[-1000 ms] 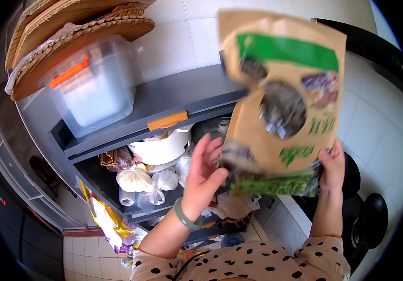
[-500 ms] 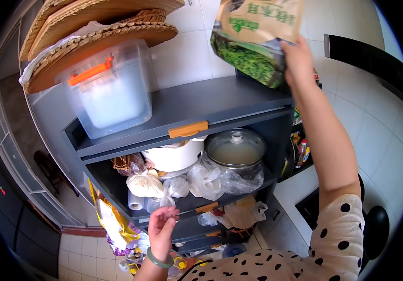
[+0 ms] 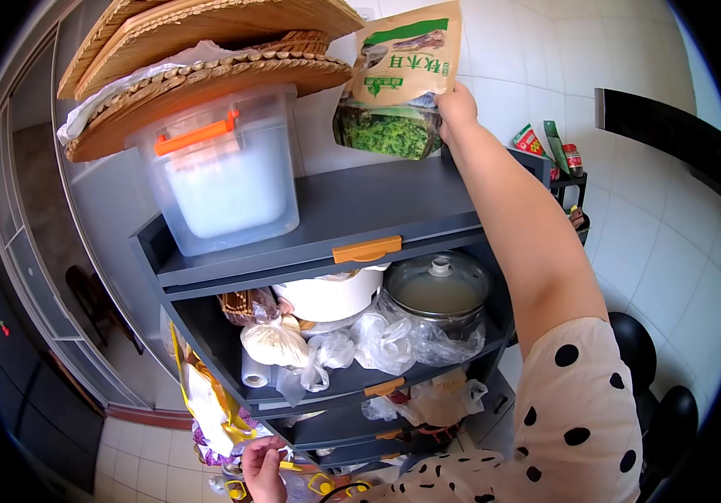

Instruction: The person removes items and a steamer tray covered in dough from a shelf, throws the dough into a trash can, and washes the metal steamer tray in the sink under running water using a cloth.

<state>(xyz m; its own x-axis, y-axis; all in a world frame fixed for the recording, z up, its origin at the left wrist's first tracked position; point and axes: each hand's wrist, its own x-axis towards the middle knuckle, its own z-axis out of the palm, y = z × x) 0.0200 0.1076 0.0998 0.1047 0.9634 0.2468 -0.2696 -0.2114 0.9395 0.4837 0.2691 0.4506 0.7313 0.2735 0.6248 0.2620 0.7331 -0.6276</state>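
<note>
My right hand (image 3: 456, 114) grips the lower right edge of a kraft-paper pouch of dried wood ear mushrooms (image 3: 402, 80), which has green printing and a leafy picture. It is held above the dark cabinet's top (image 3: 377, 180), against the white tiled wall. The thumb is partly hidden; the fingers behind the pouch do not show. Low in the view, my left hand (image 3: 263, 471) hangs with loosely curled fingers and nothing in it. Nearest to it are a yellow and white plastic bag (image 3: 209, 407) and the lower shelves.
On the cabinet's left stands a clear plastic bin (image 3: 226, 189) with an orange latch, under stacked woven lids (image 3: 218, 80). One shelf holds a glass-lidded pot (image 3: 437, 289), a white pot (image 3: 327, 298) and knotted plastic bags (image 3: 381, 342). A black range hood (image 3: 666, 121) juts out right.
My right hand has moved the pouch left and slightly down, and its front now shows more fully. My left hand has dropped lower. The view has shifted too.
</note>
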